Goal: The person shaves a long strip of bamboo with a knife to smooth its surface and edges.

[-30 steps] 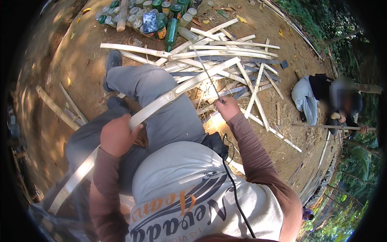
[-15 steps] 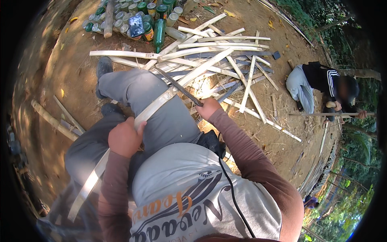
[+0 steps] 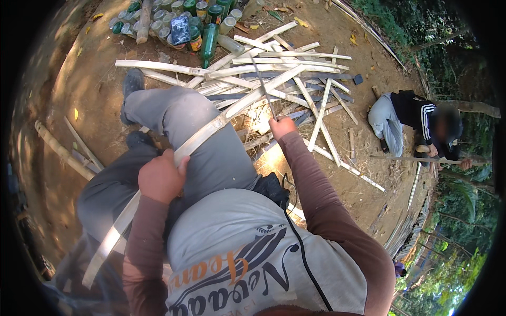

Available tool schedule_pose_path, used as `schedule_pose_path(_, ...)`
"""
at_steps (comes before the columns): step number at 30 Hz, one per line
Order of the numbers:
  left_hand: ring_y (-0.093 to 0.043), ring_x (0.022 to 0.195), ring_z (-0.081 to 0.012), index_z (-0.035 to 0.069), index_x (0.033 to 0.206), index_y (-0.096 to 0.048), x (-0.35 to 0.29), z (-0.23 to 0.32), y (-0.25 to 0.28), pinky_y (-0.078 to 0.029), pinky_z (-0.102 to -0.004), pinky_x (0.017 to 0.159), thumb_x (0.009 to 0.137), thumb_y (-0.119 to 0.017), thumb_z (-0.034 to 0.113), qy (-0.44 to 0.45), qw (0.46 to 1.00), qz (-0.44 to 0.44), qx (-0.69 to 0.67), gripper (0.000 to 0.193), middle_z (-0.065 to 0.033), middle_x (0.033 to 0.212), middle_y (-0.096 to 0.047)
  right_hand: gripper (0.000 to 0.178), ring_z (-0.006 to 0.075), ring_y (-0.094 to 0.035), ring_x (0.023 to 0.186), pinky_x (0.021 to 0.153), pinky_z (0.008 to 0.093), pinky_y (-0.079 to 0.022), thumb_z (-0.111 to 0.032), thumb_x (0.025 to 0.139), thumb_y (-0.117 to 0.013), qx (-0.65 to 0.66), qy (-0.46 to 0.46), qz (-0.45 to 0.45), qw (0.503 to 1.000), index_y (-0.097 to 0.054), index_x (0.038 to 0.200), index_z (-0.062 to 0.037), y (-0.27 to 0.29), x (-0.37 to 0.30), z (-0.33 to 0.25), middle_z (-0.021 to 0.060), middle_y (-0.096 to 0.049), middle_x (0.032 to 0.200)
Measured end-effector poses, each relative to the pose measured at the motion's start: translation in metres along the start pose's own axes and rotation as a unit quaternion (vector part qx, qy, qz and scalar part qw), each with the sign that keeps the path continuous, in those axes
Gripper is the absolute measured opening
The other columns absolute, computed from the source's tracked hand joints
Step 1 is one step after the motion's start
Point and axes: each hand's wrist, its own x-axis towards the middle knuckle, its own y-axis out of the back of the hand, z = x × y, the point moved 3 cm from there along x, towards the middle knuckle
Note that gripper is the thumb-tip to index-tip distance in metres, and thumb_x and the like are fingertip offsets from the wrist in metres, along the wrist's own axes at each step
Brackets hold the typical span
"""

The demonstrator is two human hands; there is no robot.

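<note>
A long, pale, split bamboo strip (image 3: 203, 136) slants across my bent leg, from beside my left forearm up over the pile ahead. My left hand (image 3: 162, 178) is closed round it near my thigh. In my right hand (image 3: 283, 127), beyond my right knee, is the handle of a long, thin-bladed knife (image 3: 261, 79). Its dark blade points away from me and crosses the strip near the far end; whether the edge touches the strip I cannot tell. More pale bamboo strips (image 3: 316, 110) lie criss-crossed on the ground under the blade.
Many glass jars and a green bottle (image 3: 209, 45) stand or lie at the far left, with a dark flat rectangular object (image 3: 179, 30) on top. A bamboo pole (image 3: 64, 151) lies on the left. At the right, another person (image 3: 408, 121) crouches, holding a long strip.
The knife has swung away from me, its blade turning from pointing left across the strip to pointing forward. My right hand has moved slightly right. My left hand keeps its grip on the strip.
</note>
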Motion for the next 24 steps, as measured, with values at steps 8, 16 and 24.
schedule_pose_path(8,-0.069,0.064,-0.0349,0.008,0.086,-0.064,0.000,0.000,-0.002,-0.055,-0.0465,0.057,0.097,-0.067,0.052,-0.035,0.998,0.046,0.007,0.045,-0.0144,0.069,-0.068,0.048,0.0450,-0.072,0.099,0.093,0.0474,-0.055,-0.040,0.090,-0.064,0.046,-0.079,-0.001,0.996,-0.078,0.103,0.0041,0.002,0.053,0.055,0.0311,-0.074,0.100)
schedule_pose_path(16,-0.071,0.067,-0.0345,0.008,0.087,-0.065,-0.001,-0.002,-0.009,-0.056,-0.0465,0.060,0.096,-0.067,0.053,-0.024,0.999,0.037,-0.006,0.046,-0.0144,0.071,-0.069,0.043,0.0451,-0.071,0.086,0.085,0.0478,-0.056,-0.037,0.089,-0.066,-0.080,0.071,-0.059,0.992,-0.078,0.100,0.0027,-0.010,0.009,0.007,0.0289,-0.073,0.087)
schedule_pose_path(24,-0.071,0.071,-0.0358,0.007,0.086,-0.066,0.016,0.023,0.007,-0.057,-0.0468,0.063,0.097,-0.066,0.052,-0.056,0.997,0.038,-0.044,0.046,-0.0155,0.074,-0.070,0.038,0.0304,-0.058,0.052,0.052,0.0463,-0.046,-0.034,0.093,-0.059,0.122,-0.173,0.158,0.964,-0.079,0.088,-0.0019,0.075,0.174,0.212,0.0121,-0.059,0.061)
